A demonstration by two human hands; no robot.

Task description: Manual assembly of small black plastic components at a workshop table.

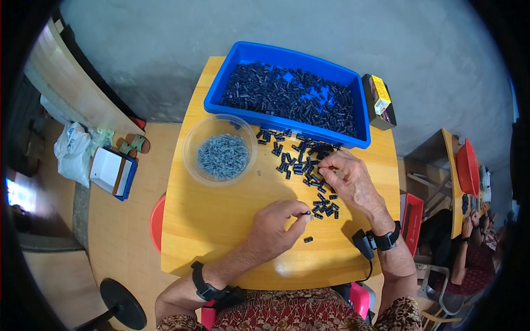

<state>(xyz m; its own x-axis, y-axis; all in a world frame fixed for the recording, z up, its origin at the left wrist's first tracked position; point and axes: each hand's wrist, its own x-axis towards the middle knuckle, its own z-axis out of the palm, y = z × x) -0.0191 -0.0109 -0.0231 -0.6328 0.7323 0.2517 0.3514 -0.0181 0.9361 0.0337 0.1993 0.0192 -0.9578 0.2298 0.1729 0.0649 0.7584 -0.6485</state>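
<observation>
My left hand [276, 229] is above the near middle of the table, with thumb and forefinger pinching a small black cylindrical part [307, 213]. A tiny thin, light-coloured bit shows just below that part. My right hand [353, 179] reaches into the scattered black parts [298, 165], its thumb and fingertips closed together; whatever is between them is too small to make out. One loose black part [308, 239] lies apart, nearer to me. Left of the pile stands a round clear tub [190, 157] holding many small silvery metal pieces [223, 157].
A large blue bin [298, 124] full of black parts spans the table's [221, 231] far side. Beside it is a dark box with a yellow packet [380, 94]. A red stool [158, 223] touches the left edge. Another person [469, 259] sits at a table on the right.
</observation>
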